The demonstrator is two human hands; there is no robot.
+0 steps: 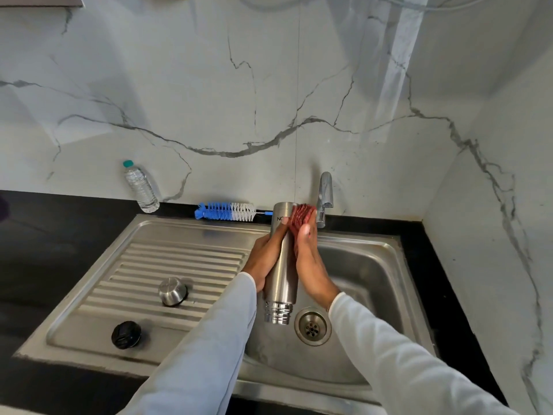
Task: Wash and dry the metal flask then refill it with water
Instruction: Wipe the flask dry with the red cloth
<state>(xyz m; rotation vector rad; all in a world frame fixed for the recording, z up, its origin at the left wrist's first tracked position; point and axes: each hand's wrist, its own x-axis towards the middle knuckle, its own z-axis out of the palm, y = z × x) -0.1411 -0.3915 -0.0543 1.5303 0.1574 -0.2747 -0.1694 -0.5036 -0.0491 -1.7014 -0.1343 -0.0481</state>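
Steel flask (281,265), brushed finish, uncapped, held over sink basin w/ threaded mouth toward the camera, base toward the wall. Dark lettering shows near base.

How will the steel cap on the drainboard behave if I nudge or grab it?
The steel cap looks rigid and probably light, being small. It lies tilted across the ridges of the drainboard, so a nudge may rock or roll it along a groove. Its polished, rounded dome looks slippery, likelier still if wet; gripping by the dark rim seems safer.
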